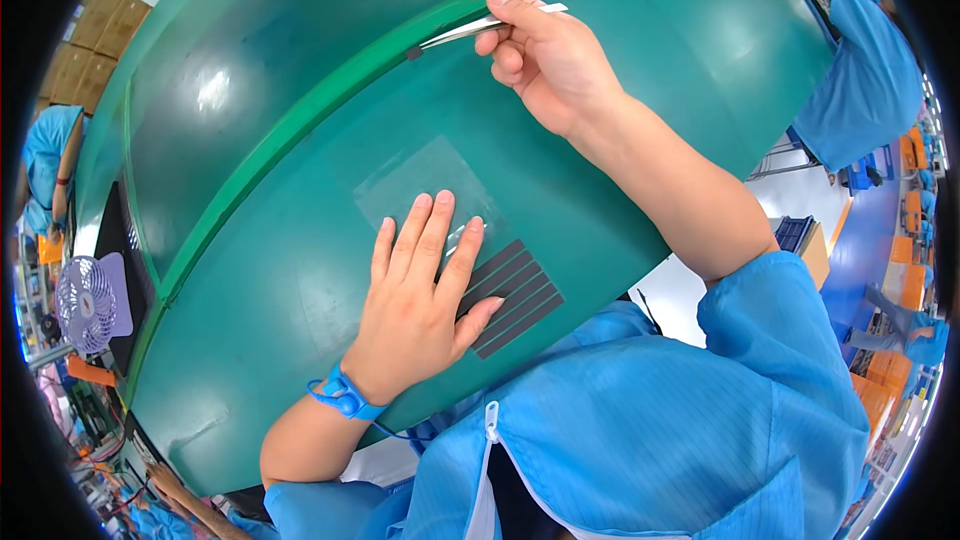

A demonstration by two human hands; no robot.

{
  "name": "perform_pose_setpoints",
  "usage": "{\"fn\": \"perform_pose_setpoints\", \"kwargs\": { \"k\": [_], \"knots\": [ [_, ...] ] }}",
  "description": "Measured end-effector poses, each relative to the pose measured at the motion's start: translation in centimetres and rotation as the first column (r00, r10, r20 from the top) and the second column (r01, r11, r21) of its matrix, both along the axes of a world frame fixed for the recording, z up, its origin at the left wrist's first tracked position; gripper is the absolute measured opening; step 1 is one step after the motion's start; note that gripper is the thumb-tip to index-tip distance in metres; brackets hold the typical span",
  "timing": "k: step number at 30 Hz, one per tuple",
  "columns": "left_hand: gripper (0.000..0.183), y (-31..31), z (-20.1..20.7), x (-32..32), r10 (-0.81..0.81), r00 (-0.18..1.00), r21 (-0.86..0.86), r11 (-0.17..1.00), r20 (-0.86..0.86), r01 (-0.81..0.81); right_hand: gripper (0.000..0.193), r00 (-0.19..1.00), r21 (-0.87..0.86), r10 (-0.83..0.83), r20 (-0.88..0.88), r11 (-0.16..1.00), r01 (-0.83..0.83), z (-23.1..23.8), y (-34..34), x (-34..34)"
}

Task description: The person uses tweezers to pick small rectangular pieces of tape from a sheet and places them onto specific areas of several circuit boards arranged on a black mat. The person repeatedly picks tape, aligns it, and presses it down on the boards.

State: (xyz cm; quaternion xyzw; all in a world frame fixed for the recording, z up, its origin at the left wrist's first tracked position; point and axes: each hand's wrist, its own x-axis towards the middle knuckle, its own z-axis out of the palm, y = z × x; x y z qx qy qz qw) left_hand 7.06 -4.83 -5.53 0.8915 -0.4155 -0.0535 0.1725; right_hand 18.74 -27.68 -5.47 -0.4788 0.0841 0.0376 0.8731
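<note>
My right hand (pixel 560 65) pinches a pair of silver tweezers (pixel 462 34) above the far part of the green mat. A small dark piece (pixel 414 54) is at the tweezer tips, beside the raised green edge; whether the tips grip it I cannot tell. My left hand (pixel 412 305) lies flat with fingers stretched out, wearing a blue wrist strap (pixel 347 396). Its fingertips rest on a clear plastic sheet (pixel 425 165). Several dark strips (pixel 518 298) lie side by side on the mat, next to the left thumb and index finger, which partly cover them.
A raised green edge (pixel 262 155) curves along the far side of the mat (pixel 260 340). On the left stands a small purple fan (pixel 86 304). People in blue clothing are at the left and right, one sleeve (pixel 865 70) close to the table's right end.
</note>
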Motion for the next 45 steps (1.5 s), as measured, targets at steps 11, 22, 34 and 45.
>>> {"fn": "perform_pose_setpoints", "kwargs": {
  "k": [11, 22, 34, 45],
  "knots": [
    [0.068, -0.2, 0.1, 0.0, -0.011, 1.0, 0.001, 1.0, 0.011, 0.01, 0.012, 1.0, -0.038, -0.01, -0.024, 0.999, 0.009, -0.3, 0.0, 0.1],
    [0.07, 0.6, 0.2, -0.6, 0.016, 1.0, -0.039, 0.999, 0.01, -0.016, 0.011, 0.999, 0.039, -0.012, -0.048, 0.999, 0.014, -0.6, 1.1, 0.1],
    [0.065, 0.7, -0.3, -0.9, 0.0, 0.996, -0.107, 0.994, 0.09, 0.01, 0.014, 0.997, 0.1, 0.027, -0.071, 0.995, -0.02, 0.4, 1.0, -1.3],
    [0.054, 1.1, 3.1, 0.7, -0.089, 0.991, -0.547, 0.837, -0.102, 0.019, 0.013, 0.998, 0.073, -0.025, -0.056, 0.997, 0.029, 0.2, 0.8, -0.1]
  ]
}}
